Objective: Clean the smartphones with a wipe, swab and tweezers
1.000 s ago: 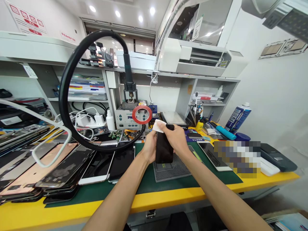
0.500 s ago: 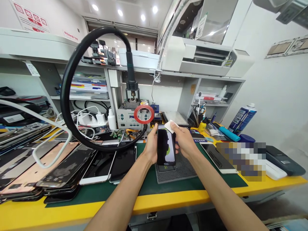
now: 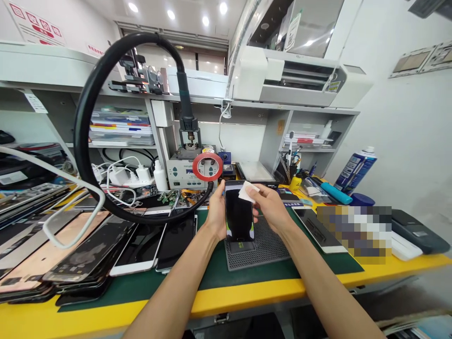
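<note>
A dark smartphone (image 3: 239,221) is held upright above the bench, its glossy screen turned toward me. My left hand (image 3: 216,214) grips it along its left edge, thumb near the top corner. Between the thumb and fingers of my right hand (image 3: 270,205) is a small folded white wipe (image 3: 248,192), which lies against the upper right of the screen. Some fingertips of that hand show at the phone's right edge. Below the phone lies a grey perforated mat (image 3: 261,256) on a green work mat (image 3: 212,278).
Several phones and tablets (image 3: 139,249) lie in stacks at the left. A thick black hose (image 3: 79,127) loops up from a hot-air station (image 3: 180,172), with a red tape roll (image 3: 196,169) before it. At the right are a white-framed tablet (image 3: 319,230) and a spray can (image 3: 355,169).
The wipe has moved slightly down and inward over the screen. The reflection on the screen has changed, and the whole view has shifted a little.
</note>
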Motion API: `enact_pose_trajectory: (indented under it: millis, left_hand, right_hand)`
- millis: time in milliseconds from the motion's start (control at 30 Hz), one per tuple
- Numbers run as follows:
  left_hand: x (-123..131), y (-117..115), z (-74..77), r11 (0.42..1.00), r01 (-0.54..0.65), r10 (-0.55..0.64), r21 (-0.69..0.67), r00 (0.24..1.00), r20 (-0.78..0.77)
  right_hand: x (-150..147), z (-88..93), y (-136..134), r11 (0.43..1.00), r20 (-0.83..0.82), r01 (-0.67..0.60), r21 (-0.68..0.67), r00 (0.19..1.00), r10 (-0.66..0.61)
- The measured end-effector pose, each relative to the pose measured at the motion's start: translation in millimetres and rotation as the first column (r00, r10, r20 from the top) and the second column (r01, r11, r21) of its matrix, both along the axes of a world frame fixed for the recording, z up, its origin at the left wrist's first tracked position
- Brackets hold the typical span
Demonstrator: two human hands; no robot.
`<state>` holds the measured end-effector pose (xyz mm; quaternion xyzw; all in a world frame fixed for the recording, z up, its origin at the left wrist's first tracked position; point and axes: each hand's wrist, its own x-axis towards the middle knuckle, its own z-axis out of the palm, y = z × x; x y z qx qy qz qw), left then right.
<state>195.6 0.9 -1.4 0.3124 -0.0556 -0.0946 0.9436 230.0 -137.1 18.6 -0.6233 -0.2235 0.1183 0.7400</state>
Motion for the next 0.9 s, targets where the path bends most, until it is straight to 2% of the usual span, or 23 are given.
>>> enact_pose_trajectory:
  millis: [233, 367, 567, 667, 733, 900]
  left_hand:
    - [2.1, 4.2, -2.6, 0.999, -0.027, 0.027, -0.025, 1.000, 0.011]
    - [2.1, 1.4, -1.0, 0.995, -0.101, 0.101, -0.028, 0.995, 0.007]
    - [1.4, -5.0, -3.0, 0.989, -0.143, 0.142, -0.036, 0.990, -0.021]
    - [2.5, -5.8, -6.7, 0.974, -0.223, 0.223, -0.047, 0.975, 0.002]
    - [3.0, -5.9, -8.0, 0.958, -0.282, 0.283, -0.047, 0.959, 0.019]
    - [4.3, -8.0, -7.6, 0.943, -0.328, 0.330, -0.057, 0.943, 0.040]
  right_hand:
    - [-0.3, -3.7, -2.0, 0.994, -0.006, 0.023, -0.111, 1.000, -0.024]
    - [0.4, -8.5, 1.5, 0.991, 0.001, 0.068, -0.113, 0.998, -0.068]
    - [-9.0, -12.3, 15.4, 0.970, 0.136, 0.185, -0.156, 0.977, -0.165]
    - [-10.5, -16.4, 22.2, 0.965, 0.201, 0.211, -0.156, 0.963, -0.178]
    - [-9.0, -19.4, 25.0, 0.941, 0.250, 0.276, -0.199, 0.942, -0.223]
    - [-5.3, -20.9, 28.9, 0.845, 0.337, 0.453, -0.284, 0.872, -0.354]
